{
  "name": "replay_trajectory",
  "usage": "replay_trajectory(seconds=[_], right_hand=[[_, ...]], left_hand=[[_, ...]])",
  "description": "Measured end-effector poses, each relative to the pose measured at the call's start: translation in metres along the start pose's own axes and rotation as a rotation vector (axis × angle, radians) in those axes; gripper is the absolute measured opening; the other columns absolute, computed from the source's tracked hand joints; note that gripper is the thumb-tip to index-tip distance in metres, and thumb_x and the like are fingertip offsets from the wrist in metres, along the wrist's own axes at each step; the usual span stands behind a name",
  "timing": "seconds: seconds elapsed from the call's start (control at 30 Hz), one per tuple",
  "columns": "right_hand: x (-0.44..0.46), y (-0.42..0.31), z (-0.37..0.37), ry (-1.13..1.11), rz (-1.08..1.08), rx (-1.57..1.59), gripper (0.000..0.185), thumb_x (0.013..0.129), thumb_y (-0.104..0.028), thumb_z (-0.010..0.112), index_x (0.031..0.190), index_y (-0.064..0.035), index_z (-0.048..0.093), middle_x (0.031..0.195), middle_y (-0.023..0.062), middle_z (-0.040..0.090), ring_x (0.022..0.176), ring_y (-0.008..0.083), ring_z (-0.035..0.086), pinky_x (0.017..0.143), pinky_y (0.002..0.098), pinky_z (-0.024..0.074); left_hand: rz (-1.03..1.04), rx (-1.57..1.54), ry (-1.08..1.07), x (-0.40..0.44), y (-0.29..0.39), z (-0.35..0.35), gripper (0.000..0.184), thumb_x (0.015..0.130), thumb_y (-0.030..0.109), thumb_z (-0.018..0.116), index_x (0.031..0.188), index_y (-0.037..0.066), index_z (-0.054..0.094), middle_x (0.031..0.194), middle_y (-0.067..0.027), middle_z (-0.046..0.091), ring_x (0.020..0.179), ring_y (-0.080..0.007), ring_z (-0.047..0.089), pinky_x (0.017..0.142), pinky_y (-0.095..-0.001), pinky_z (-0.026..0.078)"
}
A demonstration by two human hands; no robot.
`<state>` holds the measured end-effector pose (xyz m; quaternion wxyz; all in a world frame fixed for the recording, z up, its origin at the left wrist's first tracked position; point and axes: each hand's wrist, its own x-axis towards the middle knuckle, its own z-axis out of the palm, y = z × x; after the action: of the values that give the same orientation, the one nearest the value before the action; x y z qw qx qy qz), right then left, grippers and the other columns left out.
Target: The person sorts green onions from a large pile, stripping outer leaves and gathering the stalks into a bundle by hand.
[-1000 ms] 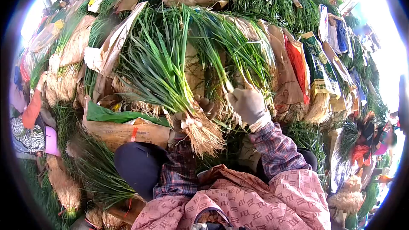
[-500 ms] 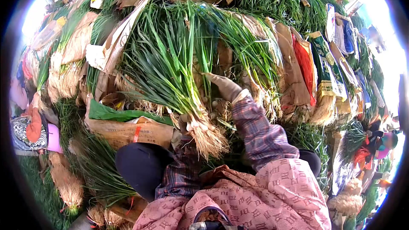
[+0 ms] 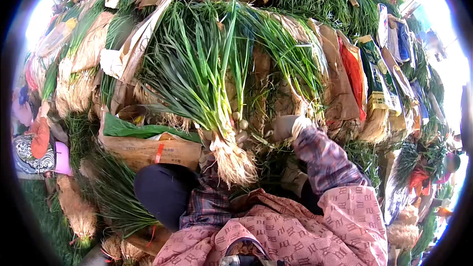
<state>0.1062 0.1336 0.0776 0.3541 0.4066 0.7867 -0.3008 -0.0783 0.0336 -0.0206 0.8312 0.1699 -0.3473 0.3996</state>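
Note:
A bunch of green garlic (image 3: 214, 88) leans up and left in front of me, its long leaves fanned out and its pale roots (image 3: 235, 165) hanging toward my lap. My gloved left hand (image 3: 211, 140) is wrapped round the stem bases, mostly hidden by the bunch. To the right of it, my gloved right hand (image 3: 283, 128) is low among loose stalks, with fingers curled. Whatever those fingers may hold is hidden. A loose leaf strip (image 3: 262, 141) lies beside them. Another garlic bundle (image 3: 295, 64) lies just beyond that hand.
Brown paper wrapping (image 3: 148, 151) with a green sheet (image 3: 133, 129) lies left of my hands. Wrapped bundles (image 3: 340, 79) line the right side, and more greens (image 3: 305, 5) pile up at the back. Another person's orange sleeve (image 3: 40, 135) shows at the far left.
My right hand has moved down and right, away from the leaves of the held bunch. The bunch has turned slightly more upright in my left hand.

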Motion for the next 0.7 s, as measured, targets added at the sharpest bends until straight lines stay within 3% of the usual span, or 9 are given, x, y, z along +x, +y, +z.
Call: replay_trajectory(seconds=[0.03, 0.13, 0.2, 0.23, 0.37, 0.47, 0.6, 0.63, 0.7], right_hand=[[-0.02, -0.017, -0.003, -0.041, 0.181, -0.077, 0.052, 0.091, -0.039, 0.048, 0.122, 0.0033, 0.05, 0.125, 0.0193, 0.053, 0.113, 0.0282, 0.054, 0.099, 0.0371, 0.0408], [0.039, 0.01, 0.004, 0.596, -0.294, 0.828, 0.045, 0.092, -0.037, 0.051, 0.116, 0.0005, 0.057, 0.112, 0.0147, 0.062, 0.103, 0.0237, 0.059, 0.091, 0.0332, 0.0456], [0.044, -0.009, -0.01, 0.568, -0.682, 1.251, 0.038, 0.092, -0.034, 0.053, 0.112, -0.0019, 0.059, 0.098, 0.0083, 0.066, 0.089, 0.0192, 0.061, 0.081, 0.0301, 0.0494], [0.056, -0.021, -0.012, 0.439, -0.517, 1.568, 0.035, 0.091, -0.031, 0.056, 0.111, -0.0028, 0.06, 0.093, 0.0052, 0.066, 0.085, 0.0173, 0.06, 0.078, 0.0274, 0.0481], [0.049, -0.019, -0.005, 1.158, -0.285, 0.775, 0.024, 0.086, -0.026, 0.058, 0.089, -0.0027, 0.063, 0.071, 0.0121, 0.061, 0.066, 0.019, 0.059, 0.062, 0.0325, 0.0471], [0.043, -0.011, 0.003, 1.258, 0.024, 0.516, 0.027, 0.084, -0.029, 0.058, 0.081, -0.0021, 0.059, 0.071, 0.0169, 0.06, 0.061, 0.027, 0.06, 0.058, 0.0392, 0.0462], [0.067, 0.004, 0.017, 1.192, 0.063, 0.809, 0.02, 0.083, -0.019, 0.058, 0.078, 0.0, 0.056, 0.07, 0.0168, 0.06, 0.068, 0.0315, 0.06, 0.059, 0.0411, 0.0465], [0.07, 0.004, 0.017, 1.051, 0.047, 1.011, 0.025, 0.083, -0.021, 0.06, 0.091, 0.0025, 0.055, 0.069, 0.0085, 0.054, 0.059, 0.0187, 0.05, 0.06, 0.0312, 0.0447], [0.074, 0.011, 0.015, 0.991, -0.005, 1.438, 0.014, 0.085, -0.016, 0.052, 0.089, -0.0031, 0.055, 0.068, 0.0051, 0.053, 0.057, 0.0161, 0.047, 0.057, 0.0281, 0.0418]], left_hand=[[-0.006, 0.018, 0.013, -0.004, 0.002, 0.001, 0.089, 0.072, 0.001, 0.071, 0.144, 0.015, 0.021, 0.144, -0.0101, 0.023, 0.11, -0.0271, 0.045, 0.092, -0.0389, 0.045], [0.033, 0.098, 0.197, 0.009, -0.003, 0.029, 0.067, 0.075, 0.003, 0.068, 0.134, 0.012, 0.039, 0.134, -0.0148, 0.04, 0.103, -0.0274, 0.051, 0.088, -0.0381, 0.047], [0.115, 0.174, 0.247, 0.005, -0.007, 0.028, 0.063, 0.075, 0.004, 0.067, 0.131, 0.011, 0.04, 0.131, -0.0153, 0.041, 0.102, -0.0278, 0.052, 0.087, -0.0386, 0.048], [0.166, 0.227, 0.268, -0.001, -0.009, 0.024, 0.061, 0.076, 0.005, 0.067, 0.13, 0.011, 0.041, 0.13, -0.0155, 0.042, 0.101, -0.028, 0.052, 0.087, -0.0389, 0.048], [0.421, 0.538, 0.382, -0.035, -0.012, -0.007, 0.052, 0.077, 0.006, 0.066, 0.125, 0.01, 0.044, 0.125, -0.0164, 0.045, 0.1, -0.0288, 0.054, 0.085, -0.0399, 0.048], [0.566, 0.734, 0.457, -0.045, -0.019, -0.024, 0.046, 0.078, 0.007, 0.065, 0.12, 0.009, 0.046, 0.121, -0.0171, 0.047, 0.098, -0.0293, 0.054, 0.084, -0.0407, 0.049], [0.644, 0.828, 0.477, -0.043, -0.026, -0.031, 0.038, 0.08, 0.009, 0.063, 0.115, 0.008, 0.049, 0.116, -0.0181, 0.05, 0.096, -0.0301, 0.056, 0.082, -0.0418, 0.049], [0.655, 0.842, 0.48, -0.044, -0.027, -0.033, 0.036, 0.08, 0.009, 0.063, 0.113, 0.008, 0.05, 0.115, -0.0183, 0.051, 0.096, -0.0303, 0.056, 0.082, -0.042, 0.05], [0.674, 0.851, 0.488, -0.046, -0.027, -0.035, 0.032, 0.081, 0.01, 0.063, 0.111, 0.007, 0.051, 0.112, -0.0188, 0.052, 0.095, -0.0307, 0.057, 0.081, -0.0426, 0.05]])
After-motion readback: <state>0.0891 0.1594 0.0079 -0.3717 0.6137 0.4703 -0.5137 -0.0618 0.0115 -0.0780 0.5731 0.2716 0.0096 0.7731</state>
